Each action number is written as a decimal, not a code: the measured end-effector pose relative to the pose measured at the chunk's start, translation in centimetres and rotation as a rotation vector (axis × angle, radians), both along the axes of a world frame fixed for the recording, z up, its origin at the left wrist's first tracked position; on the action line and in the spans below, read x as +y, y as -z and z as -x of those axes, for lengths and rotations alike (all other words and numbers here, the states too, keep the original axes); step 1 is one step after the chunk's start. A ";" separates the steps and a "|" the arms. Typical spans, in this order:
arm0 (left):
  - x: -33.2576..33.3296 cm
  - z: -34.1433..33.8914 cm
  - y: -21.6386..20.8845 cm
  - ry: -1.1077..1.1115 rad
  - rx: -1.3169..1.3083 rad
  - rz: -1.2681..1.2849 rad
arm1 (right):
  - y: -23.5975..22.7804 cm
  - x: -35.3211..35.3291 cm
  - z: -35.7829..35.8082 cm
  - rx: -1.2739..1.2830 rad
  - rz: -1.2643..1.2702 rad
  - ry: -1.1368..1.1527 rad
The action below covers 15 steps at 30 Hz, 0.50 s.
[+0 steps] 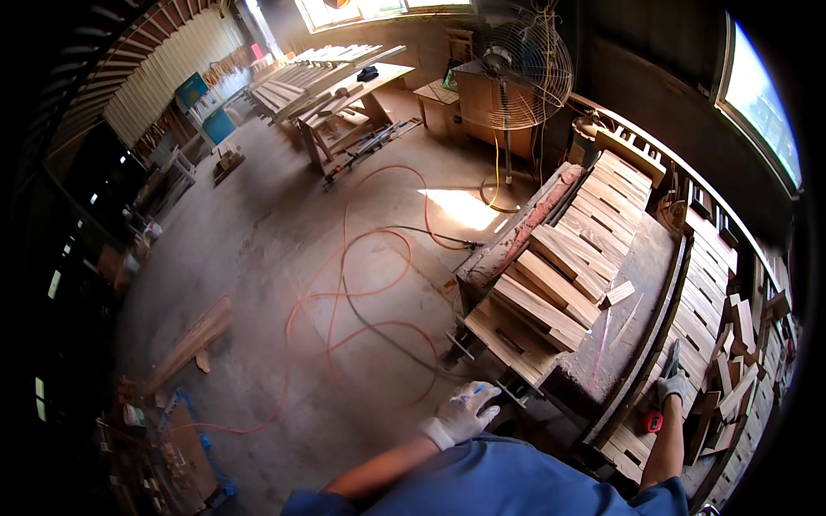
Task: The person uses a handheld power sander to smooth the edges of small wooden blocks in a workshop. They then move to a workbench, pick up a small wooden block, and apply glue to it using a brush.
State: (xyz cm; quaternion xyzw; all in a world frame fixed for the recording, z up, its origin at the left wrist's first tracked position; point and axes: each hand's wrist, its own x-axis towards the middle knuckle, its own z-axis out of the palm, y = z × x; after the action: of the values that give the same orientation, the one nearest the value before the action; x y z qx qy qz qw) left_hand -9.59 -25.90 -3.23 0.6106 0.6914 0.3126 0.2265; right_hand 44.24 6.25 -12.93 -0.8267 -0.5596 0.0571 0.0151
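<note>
My left hand [465,416], in a pale work glove, hovers in front of my body near the corner of the workbench. Its fingers are loosely bent and apart, with nothing visible in them. My right hand [674,386], also gloved, reaches over a row of slotted wooden boards [691,320] at the right. It is closed around a dark, narrow tool [671,356] whose kind I cannot make out. A red and black object [653,421] lies beside the wrist; whether it belongs to the tool is unclear. Left of it, slotted boards [594,219] and loose planks [551,297] are laid out.
Short wood offcuts [731,391] pile up right of my right hand. A large caged fan [516,77] stands beyond the bench. Orange hose [297,344] loops across the concrete floor. Stacked planks [314,77] rest on a far table. More timber [194,342] lies at left.
</note>
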 end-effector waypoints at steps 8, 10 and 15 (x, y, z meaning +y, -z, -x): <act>-3.1 6.6 0.4 -0.026 -0.012 0.113 | -10.6 -1.9 15.3 0.148 -0.482 -0.180; -4.3 8.4 2.0 -0.034 -0.009 0.141 | -10.8 -1.5 20.3 0.155 -0.662 -0.370; -9.3 13.0 8.8 -0.123 0.011 0.333 | -13.8 -4.5 36.6 0.430 -0.673 -0.805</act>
State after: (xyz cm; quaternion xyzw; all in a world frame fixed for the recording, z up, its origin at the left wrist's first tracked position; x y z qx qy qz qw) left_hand -22.57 -35.22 -12.03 0.5229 0.7708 0.2040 0.3013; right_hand 7.67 1.75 0.91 -0.4673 -0.8023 0.0438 0.3687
